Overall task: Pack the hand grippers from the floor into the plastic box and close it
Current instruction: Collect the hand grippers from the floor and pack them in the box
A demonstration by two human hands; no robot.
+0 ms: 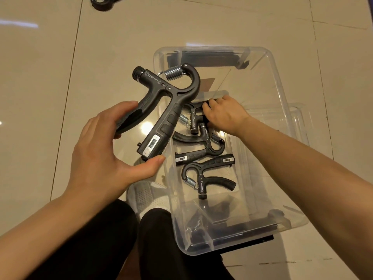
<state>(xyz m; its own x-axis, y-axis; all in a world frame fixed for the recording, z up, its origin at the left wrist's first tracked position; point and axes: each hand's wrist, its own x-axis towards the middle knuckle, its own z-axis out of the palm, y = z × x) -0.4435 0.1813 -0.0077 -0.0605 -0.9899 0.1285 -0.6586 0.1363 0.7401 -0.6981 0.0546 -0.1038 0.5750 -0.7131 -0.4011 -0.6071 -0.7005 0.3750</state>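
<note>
Left hand (pixel 105 150) gripping black sprung hand gripper (pixel 161 110), right hand (pixel 224 115) clasping another (matte, curved) (pixel 194 116) inside clear plastic box (pixel 282 110).

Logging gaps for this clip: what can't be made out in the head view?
- Dark object on the floor: cut off by the top edge, identity unclear.
- Farthest gripper in the box: its handles hidden under the right hand.
- Lid: mostly hidden behind the plastic box.
- Scale markings on the held gripper: too small.
</note>
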